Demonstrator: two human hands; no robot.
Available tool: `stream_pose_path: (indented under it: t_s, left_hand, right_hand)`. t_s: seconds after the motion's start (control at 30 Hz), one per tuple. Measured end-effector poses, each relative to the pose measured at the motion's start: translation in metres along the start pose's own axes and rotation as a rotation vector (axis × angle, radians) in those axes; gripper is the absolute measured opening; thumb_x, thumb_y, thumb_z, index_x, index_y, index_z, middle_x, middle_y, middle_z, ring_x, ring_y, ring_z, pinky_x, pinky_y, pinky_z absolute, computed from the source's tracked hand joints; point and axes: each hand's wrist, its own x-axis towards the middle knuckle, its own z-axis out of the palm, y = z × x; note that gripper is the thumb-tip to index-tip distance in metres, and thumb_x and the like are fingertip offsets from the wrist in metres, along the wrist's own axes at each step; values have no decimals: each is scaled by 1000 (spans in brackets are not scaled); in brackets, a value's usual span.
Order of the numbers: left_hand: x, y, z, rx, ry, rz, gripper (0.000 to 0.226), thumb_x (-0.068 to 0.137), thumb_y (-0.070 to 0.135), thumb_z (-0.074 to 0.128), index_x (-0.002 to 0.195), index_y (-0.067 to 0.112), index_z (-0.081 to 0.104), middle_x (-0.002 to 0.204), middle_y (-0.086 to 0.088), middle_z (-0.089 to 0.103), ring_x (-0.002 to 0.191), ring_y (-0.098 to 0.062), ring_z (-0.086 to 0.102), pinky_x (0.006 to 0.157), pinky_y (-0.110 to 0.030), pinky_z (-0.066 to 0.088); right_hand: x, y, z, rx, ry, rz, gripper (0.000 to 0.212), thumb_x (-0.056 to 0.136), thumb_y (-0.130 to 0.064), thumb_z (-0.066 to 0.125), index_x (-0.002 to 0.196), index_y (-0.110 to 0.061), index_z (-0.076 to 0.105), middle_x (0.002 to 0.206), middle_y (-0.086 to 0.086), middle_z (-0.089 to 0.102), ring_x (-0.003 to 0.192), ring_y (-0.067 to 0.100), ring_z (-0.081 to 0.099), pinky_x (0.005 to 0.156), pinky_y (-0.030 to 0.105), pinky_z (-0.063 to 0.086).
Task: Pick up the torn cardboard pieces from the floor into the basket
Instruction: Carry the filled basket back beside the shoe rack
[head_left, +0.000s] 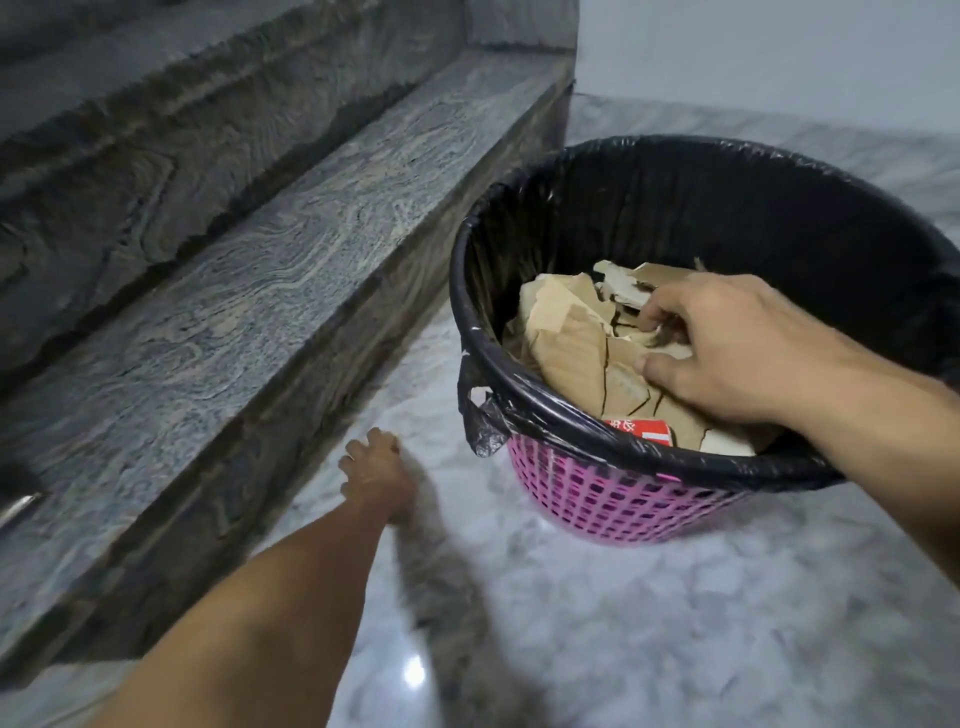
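Observation:
A pink mesh basket (613, 499) with a black bag liner stands on the marble floor, right of centre. Several torn brown cardboard pieces (571, 338) lie piled inside it, along with a red and white scrap (647, 431). My right hand (727, 348) reaches inside the basket, with its fingers curled over a torn piece on top of the pile and its thumb lying below that piece. My left hand (376, 473) stretches low over the floor beside the step, left of the basket, fingers loose and holding nothing. No cardboard shows on the floor in view.
A dark grey stone step (218, 322) runs diagonally along the left, with a higher step behind it. The pale marble floor (623, 623) spreads below and right of the basket. A white wall (779, 52) stands behind.

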Motion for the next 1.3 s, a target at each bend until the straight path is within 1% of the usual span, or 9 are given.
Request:
stream_pose_path:
  t_s: [0.13, 0.43, 0.53, 0.63, 0.77, 0.83, 1.03, 1.2, 1.3]
  left_hand:
    - [1, -9, -10, -87, -90, 31, 48, 95, 18, 50, 136, 1, 33, 132, -22, 50, 123, -37, 50, 97, -42, 42]
    - [-25, 73, -162, -576, 248, 343, 35, 80, 31, 44, 106, 7, 46, 95, -21, 61, 85, -37, 62, 61, -37, 46]
    - [-71, 117, -226, -766, 319, 568, 21, 90, 34, 46, 100, 17, 41, 95, -7, 50, 87, -30, 54, 71, -41, 44]
    - [-117, 150, -252, -727, 174, 728, 10, 78, 26, 46, 75, 21, 38, 93, -10, 49, 85, -30, 54, 77, -44, 50]
    - [-160, 181, -236, -594, -126, 777, 12, 79, 1, 45, 67, 2, 48, 67, -12, 51, 54, -24, 56, 44, -26, 44]
    - [-165, 186, -218, -416, -96, 810, 12, 86, 2, 52, 76, 1, 58, 75, -14, 59, 68, -18, 63, 59, -29, 51]
    - [-156, 175, -203, 97, 396, 746, 55, 85, 31, 62, 134, 13, 45, 142, -9, 41, 135, -29, 31, 112, -46, 24]
    - [-138, 166, -214, -192, 283, 431, 53, 85, 11, 61, 131, -1, 39, 138, -22, 37, 126, -40, 42, 100, -45, 42]
    - [-122, 161, -220, -243, 238, 348, 26, 88, 7, 56, 110, -6, 53, 109, -25, 57, 98, -38, 56, 75, -38, 45]
  right_hand:
    - [1, -2, 0, -3, -26, 11, 35, 82, -40, 73, 113, -27, 64, 97, -6, 48, 91, 16, 47, 81, 29, 44]
    - [-5, -10, -2, 16, -100, 62, 31, 86, -33, 70, 113, -22, 61, 102, 1, 54, 92, 23, 56, 79, 36, 51]
    - [-7, -11, -5, 43, -93, 70, 29, 86, -23, 67, 115, -19, 63, 112, 6, 59, 100, 26, 58, 86, 37, 51]
    - [-8, -6, -10, 160, -37, 95, 26, 84, -16, 64, 109, -21, 66, 112, 5, 63, 105, 26, 59, 88, 35, 49]
    - [-11, 8, -19, 262, 58, 145, 19, 81, -19, 66, 97, -28, 67, 107, 4, 67, 96, 26, 62, 84, 34, 52]
    - [-14, 19, -25, 250, 84, 177, 17, 82, -15, 64, 92, -29, 66, 105, 4, 68, 94, 26, 62, 81, 33, 52]
    - [-34, 48, -42, 14, 389, 220, 29, 81, -11, 58, 109, -17, 66, 118, 6, 61, 115, 27, 48, 99, 40, 38]
    - [-37, 62, -43, 165, 353, 623, 71, 76, -20, 70, 137, -10, 34, 142, 17, 32, 128, 36, 35, 97, 46, 39]
    - [-31, 59, -44, 342, 315, 770, 64, 84, -19, 67, 137, -8, 33, 135, 18, 41, 117, 37, 50, 87, 42, 45]
